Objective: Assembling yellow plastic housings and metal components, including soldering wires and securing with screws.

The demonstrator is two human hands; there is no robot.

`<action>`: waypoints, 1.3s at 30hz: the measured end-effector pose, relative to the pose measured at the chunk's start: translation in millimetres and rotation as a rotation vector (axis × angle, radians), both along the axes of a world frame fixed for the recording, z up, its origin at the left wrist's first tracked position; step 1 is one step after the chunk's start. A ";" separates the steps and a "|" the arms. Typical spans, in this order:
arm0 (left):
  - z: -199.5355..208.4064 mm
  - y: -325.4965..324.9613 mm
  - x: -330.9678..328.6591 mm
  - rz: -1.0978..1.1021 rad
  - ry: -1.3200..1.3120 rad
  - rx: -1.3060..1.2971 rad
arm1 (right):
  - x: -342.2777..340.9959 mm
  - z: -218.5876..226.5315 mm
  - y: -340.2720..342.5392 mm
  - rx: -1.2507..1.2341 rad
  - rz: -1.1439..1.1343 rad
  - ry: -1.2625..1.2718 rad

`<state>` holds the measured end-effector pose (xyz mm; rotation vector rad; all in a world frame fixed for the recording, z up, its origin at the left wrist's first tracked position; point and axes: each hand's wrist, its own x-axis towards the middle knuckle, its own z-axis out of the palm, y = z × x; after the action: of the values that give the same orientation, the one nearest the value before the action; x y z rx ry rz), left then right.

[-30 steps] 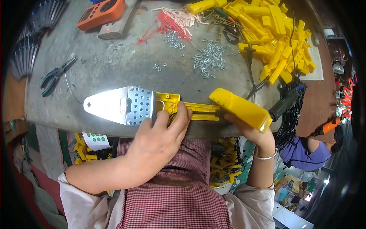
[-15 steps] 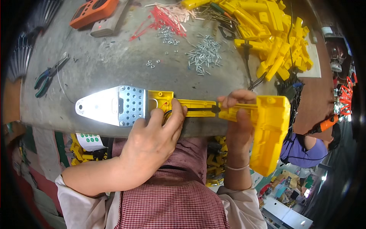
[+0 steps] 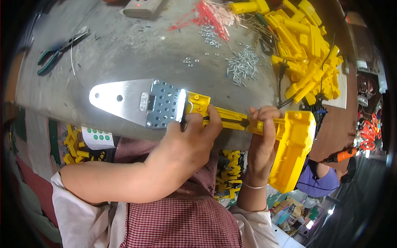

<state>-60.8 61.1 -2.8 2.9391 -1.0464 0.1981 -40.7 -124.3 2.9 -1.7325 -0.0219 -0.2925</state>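
A tapered silver metal plate [image 3: 120, 99] with a perforated metal guard [image 3: 165, 103] extends leftward from an open yellow plastic handle shell [image 3: 199, 99]. Inside the narrow shell runs a black cord [image 3: 235, 121]; a short white wire shows near the guard. My left hand [image 3: 184, 149] is closed on the shell just beside the guard, fingertips pressed in at its edge. My right hand [image 3: 264, 140] pinches the shell farther right, next to its broad, hollow end part [image 3: 291, 151]. Whether that end is one piece with the narrow part, I cannot tell.
Pliers [image 3: 62, 51] lie at the left of the grey table [image 3: 136, 53]. Farther back are screws [image 3: 244, 64], nuts [image 3: 210, 36], red sleeved wires [image 3: 206, 14] and a heap of yellow plastic parts [image 3: 304, 45]. A person in purple [image 3: 318, 182] is at the right.
The view has shifted, so the table items appear farther right. The metal plate and handle now slant, left end higher. My left fingers have curled in nearer the guard; both hands remain on the shell.
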 end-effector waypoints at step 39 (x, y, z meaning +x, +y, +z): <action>-18.4 42.0 10.7 -0.230 0.018 -0.265 | 47.8 -6.9 7.9 -1.188 0.488 0.019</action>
<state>-50.1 103.1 -21.2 2.5598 -1.2368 0.2809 7.1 -116.4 -4.0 -2.8063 -0.7177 0.1600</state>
